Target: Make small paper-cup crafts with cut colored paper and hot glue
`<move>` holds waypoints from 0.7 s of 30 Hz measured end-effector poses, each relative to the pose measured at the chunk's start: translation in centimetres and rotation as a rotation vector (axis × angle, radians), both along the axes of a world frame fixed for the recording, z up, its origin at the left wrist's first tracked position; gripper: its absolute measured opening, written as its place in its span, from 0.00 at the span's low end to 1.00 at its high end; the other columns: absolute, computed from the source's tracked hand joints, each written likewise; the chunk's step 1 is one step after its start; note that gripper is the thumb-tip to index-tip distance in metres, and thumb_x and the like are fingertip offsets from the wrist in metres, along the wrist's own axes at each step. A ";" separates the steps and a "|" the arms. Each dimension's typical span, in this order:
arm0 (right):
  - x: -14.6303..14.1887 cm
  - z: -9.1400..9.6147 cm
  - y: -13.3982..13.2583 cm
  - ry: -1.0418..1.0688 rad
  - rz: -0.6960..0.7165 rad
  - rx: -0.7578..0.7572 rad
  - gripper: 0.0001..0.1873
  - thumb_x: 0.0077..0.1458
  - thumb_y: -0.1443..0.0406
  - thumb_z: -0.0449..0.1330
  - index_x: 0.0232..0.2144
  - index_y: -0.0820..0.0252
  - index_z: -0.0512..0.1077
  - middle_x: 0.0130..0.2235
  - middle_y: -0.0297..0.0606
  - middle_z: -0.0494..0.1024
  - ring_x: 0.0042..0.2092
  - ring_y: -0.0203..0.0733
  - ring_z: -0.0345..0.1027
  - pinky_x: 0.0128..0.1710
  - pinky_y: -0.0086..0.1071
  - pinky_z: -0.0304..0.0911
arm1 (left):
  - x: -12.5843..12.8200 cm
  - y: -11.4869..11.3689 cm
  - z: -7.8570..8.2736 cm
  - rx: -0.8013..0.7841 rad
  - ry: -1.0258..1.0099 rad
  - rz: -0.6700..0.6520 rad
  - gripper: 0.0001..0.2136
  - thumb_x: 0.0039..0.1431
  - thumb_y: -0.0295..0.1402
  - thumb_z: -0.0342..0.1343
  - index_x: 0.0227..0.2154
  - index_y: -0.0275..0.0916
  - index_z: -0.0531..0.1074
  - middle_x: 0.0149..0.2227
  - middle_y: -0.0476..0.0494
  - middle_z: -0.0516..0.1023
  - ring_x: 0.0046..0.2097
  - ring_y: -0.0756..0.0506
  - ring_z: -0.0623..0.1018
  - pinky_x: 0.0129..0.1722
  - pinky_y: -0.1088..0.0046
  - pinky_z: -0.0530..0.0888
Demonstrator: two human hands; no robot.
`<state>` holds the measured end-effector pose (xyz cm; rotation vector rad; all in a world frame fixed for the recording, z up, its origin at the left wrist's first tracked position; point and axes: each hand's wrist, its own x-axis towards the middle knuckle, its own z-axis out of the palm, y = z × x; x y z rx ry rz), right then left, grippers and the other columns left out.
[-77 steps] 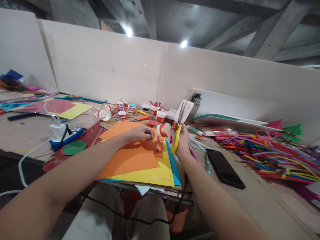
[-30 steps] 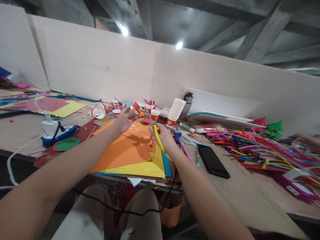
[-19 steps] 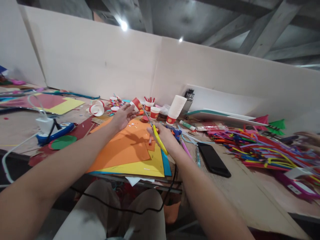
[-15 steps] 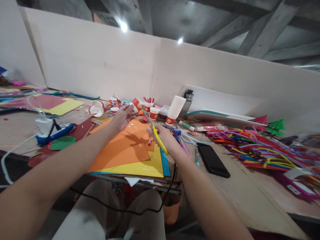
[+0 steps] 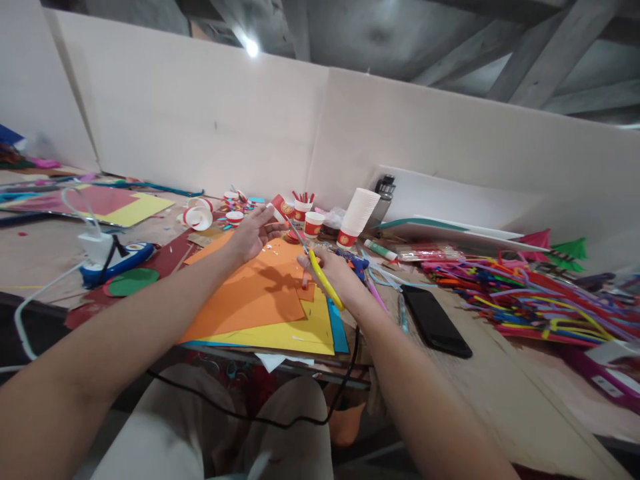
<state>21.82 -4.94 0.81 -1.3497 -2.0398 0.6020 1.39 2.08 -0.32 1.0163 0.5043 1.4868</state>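
Note:
Above the orange paper, my left hand [image 5: 256, 233] grips a red and white paper cup [image 5: 281, 207], tilted on its side. My right hand [image 5: 333, 270] is closed around yellow-handled scissors [image 5: 324, 277]. The scissor blades point up and away, with their tips at the cup's edge; whether they are cutting into it I cannot tell. Below both hands lie orange sheets [image 5: 240, 293] over a yellow sheet [image 5: 315, 333] and a blue one. Small white scraps rest on the orange paper.
A stack of paper cups [image 5: 359, 217] stands behind my right hand, beside a dark bottle [image 5: 383, 200]. Rightward lie a black phone [image 5: 437, 322] and a heap of coloured pipe cleaners [image 5: 530, 300]. A blue and white power strip [image 5: 117, 263] sits left. A white partition [image 5: 200, 120] rises behind.
The whole view has shifted slightly, so things appear a little further right. Both hands keep their hold on the cup and the scissors, with little visible movement between them.

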 end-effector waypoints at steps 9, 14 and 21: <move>0.1 -0.1 0.1 -0.071 0.041 -0.042 0.24 0.59 0.44 0.53 0.38 0.59 0.71 0.25 0.35 0.78 0.24 0.35 0.69 0.22 0.25 0.56 | 0.1 -0.1 0.1 0.008 -0.007 0.004 0.17 0.48 0.40 0.67 0.30 0.38 0.65 0.26 0.52 0.76 0.34 0.48 0.82 0.29 0.79 0.73; 0.1 -0.2 0.2 -0.073 0.028 -0.015 0.25 0.58 0.44 0.53 0.38 0.59 0.71 0.25 0.34 0.78 0.23 0.34 0.68 0.21 0.25 0.55 | 0.2 -0.3 0.3 0.020 0.009 0.003 0.17 0.47 0.36 0.68 0.31 0.38 0.64 0.30 0.51 0.77 0.35 0.48 0.82 0.30 0.79 0.73; 0.0 -0.4 0.2 -0.057 0.029 -0.014 0.24 0.58 0.45 0.54 0.36 0.60 0.71 0.26 0.36 0.78 0.24 0.35 0.70 0.22 0.25 0.57 | 0.0 -0.3 0.3 -0.019 -0.013 -0.004 0.15 0.49 0.37 0.67 0.30 0.37 0.67 0.27 0.50 0.77 0.33 0.48 0.82 0.29 0.78 0.73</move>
